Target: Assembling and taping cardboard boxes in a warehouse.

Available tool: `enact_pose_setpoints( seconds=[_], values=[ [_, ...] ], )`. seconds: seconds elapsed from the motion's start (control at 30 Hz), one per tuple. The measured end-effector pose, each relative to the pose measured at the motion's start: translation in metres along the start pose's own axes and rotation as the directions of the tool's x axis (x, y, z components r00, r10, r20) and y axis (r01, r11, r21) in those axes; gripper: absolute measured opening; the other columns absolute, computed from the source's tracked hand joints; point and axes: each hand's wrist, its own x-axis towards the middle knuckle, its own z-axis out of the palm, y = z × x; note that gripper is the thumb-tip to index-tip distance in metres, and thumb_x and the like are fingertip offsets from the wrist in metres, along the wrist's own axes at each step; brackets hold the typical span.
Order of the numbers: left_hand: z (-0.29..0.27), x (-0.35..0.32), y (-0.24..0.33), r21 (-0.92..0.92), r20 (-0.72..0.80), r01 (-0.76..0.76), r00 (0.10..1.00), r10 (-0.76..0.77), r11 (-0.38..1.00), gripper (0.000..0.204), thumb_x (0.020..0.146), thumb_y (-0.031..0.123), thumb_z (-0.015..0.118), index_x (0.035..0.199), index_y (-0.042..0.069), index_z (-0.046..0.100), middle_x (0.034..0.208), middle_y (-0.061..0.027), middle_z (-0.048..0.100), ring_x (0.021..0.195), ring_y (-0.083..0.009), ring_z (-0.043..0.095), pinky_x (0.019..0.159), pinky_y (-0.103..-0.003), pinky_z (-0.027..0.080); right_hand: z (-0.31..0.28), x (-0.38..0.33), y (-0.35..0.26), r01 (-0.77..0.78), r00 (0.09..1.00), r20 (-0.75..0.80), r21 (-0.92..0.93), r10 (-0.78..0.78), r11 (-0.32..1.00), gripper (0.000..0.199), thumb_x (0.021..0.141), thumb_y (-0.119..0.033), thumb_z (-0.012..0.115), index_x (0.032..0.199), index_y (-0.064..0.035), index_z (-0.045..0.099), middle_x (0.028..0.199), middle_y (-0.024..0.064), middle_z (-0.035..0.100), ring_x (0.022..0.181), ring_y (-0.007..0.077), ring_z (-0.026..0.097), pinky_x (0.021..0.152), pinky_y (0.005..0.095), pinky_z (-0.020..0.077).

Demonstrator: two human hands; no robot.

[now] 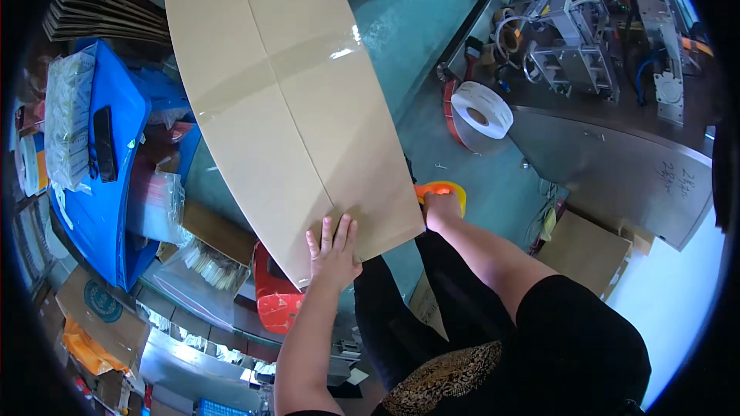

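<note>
The brown carton [316, 131] lay at centre, its near end under our left hand [331, 253], which was spread flat and gripped nothing; we judged the carton could skew if that hand eased while our right hand [442, 209], wrapped round an orange-and-yellow tool [439, 186] just right of it, pushed its edge. We noted the carton's long axis, and the seam [287, 108] along it, pointing from near centre to far left.

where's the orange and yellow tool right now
In the head view, the orange and yellow tool is right of centre, in the right hand, just beside the near right corner of the cardboard box.
</note>
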Motion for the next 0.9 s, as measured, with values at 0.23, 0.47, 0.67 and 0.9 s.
enact_pose_setpoints(
  seconds=[0.23, 0.47, 0.67, 0.9],
  values=[
    [0.014, 0.011, 0.004, -0.036, -0.052, -0.037, 0.998, 0.035, 0.999, 0.090, 0.067, 0.050, 0.059, 0.138, 0.014, 0.016, 0.145, -0.0034, 0.005, 0.133, -0.0313, 0.002, 0.100, -0.061, -0.001, -0.015, 0.047, 0.016, 0.044, 0.997, -0.063, -0.024, -0.046, 0.999, 0.033, 0.081, -0.032, 0.043, 0.094, -0.0051, 0.056, 0.087, 0.0139, 0.063, 0.084, 0.0264, 0.061, 0.086, 0.0444, 0.0354],
    [0.006, -0.004, -0.015, -0.020, -0.164, -0.159, 0.974, 0.154, 0.987, 0.088, 0.063, 0.031, 0.063, 0.137, 0.014, 0.019, 0.145, -0.0032, 0.009, 0.133, -0.0309, 0.003, 0.101, -0.060, 0.002, -0.117, -0.048, 0.051, 0.361, 0.762, -0.643, 0.326, -0.075, 0.874, 0.027, 0.069, -0.028, 0.062, 0.077, -0.0034, 0.055, 0.074, 0.0131, 0.059, 0.076, 0.0320, 0.057, 0.065, 0.0366, 0.0433],
    [0.031, 0.002, -0.006, 0.099, -0.320, -0.053, 0.944, 0.082, 0.994, 0.082, 0.070, 0.030, 0.059, 0.138, 0.018, 0.016, 0.145, -0.0007, 0.007, 0.133, -0.0283, 0.002, 0.103, -0.057, 0.003, -0.173, -0.080, -0.061, 0.653, 0.404, -0.664, -0.272, -0.629, 0.707, 0.044, 0.067, -0.023, 0.063, 0.106, -0.0071, 0.050, 0.107, 0.0092, 0.051, 0.106, 0.0286, 0.045, 0.089, 0.0547, 0.0256],
    [0.022, -0.012, -0.017, -0.138, -0.310, -0.057, 0.951, 0.011, 0.989, 0.081, 0.067, 0.033, 0.064, 0.135, 0.016, 0.024, 0.143, -0.0051, 0.015, 0.133, -0.0305, 0.003, 0.103, -0.057, 0.004, -0.004, -0.066, -0.048, 0.599, 0.479, -0.433, -0.474, -0.763, 0.645, 0.067, 0.067, -0.028, 0.066, 0.126, -0.0171, 0.038, 0.136, 0.0132, 0.028, 0.128, 0.0349, 0.022, 0.093, 0.0665, 0.0109]
  ],
)
